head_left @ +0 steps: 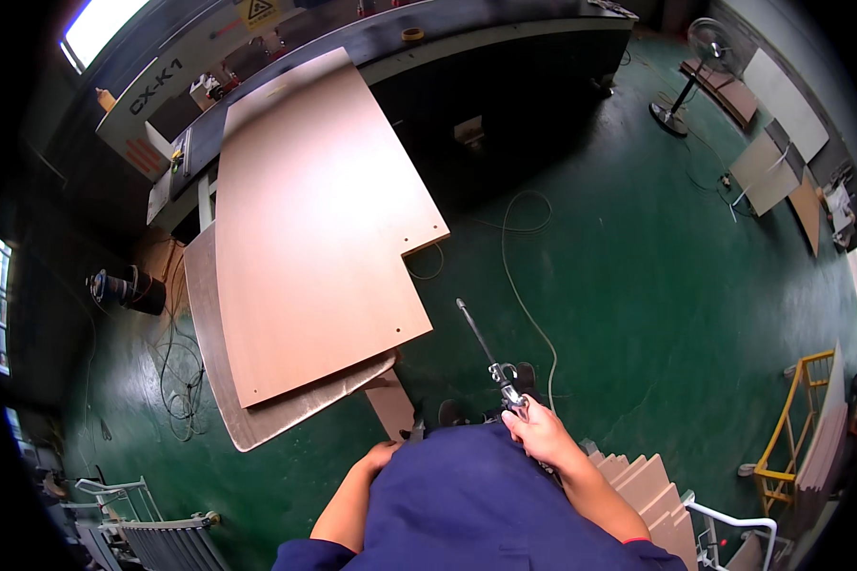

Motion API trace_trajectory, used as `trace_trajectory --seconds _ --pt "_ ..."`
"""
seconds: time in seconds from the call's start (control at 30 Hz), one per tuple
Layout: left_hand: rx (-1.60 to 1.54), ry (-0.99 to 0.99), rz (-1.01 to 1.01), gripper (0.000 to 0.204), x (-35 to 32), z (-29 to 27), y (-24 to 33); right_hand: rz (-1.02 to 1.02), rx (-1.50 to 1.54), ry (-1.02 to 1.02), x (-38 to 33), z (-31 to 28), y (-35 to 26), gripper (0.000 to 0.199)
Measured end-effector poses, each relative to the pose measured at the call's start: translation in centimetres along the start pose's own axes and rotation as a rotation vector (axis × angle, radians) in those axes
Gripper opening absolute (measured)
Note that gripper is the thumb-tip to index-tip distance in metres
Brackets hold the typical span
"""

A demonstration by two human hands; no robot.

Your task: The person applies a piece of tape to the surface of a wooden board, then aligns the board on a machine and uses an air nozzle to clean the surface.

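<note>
My right hand [541,434] is wrapped round the handle of a silver air blow gun [505,384]. Its long thin nozzle [475,326] points forward and a little to the left, over the green floor. My left hand [382,457] is close to my body at the front of my dark blue top, its fingers mostly hidden; what it touches, if anything, I cannot make out. Ahead on the left lies a large light wood-toned panel [324,219], with a notch at its right near corner and a few small drilled holes. The nozzle is apart from it.
Under the panel is a brown-topped support table [221,352], with a long machine [505,38] behind. A hose [522,285] lies on the floor. Stacked boards [652,490] stand by my right arm, a roller stand [171,542] at lower left, a yellow trolley [786,428] at right, a fan [681,90] far right.
</note>
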State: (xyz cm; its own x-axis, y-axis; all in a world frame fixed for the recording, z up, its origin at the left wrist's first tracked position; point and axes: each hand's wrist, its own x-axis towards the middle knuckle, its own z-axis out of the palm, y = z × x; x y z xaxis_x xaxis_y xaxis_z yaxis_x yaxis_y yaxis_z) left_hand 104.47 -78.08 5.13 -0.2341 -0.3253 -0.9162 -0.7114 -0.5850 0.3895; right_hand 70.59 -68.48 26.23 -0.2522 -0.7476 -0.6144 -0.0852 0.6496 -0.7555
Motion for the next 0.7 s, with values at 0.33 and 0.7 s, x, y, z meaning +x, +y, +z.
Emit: trace_trajectory --seconds 0.33,0.7 --pt "0.145 0.198 0.255 0.044 -0.1 3.5 7.2 -0.021 -0.082 -0.099 1.9 -6.8 -0.2 0.031" --pt "0.194 0.236 0.235 0.040 -3.3 11.3 16.3 -0.051 -0.067 -0.253 4.4 -15.7 -1.1 0.030"
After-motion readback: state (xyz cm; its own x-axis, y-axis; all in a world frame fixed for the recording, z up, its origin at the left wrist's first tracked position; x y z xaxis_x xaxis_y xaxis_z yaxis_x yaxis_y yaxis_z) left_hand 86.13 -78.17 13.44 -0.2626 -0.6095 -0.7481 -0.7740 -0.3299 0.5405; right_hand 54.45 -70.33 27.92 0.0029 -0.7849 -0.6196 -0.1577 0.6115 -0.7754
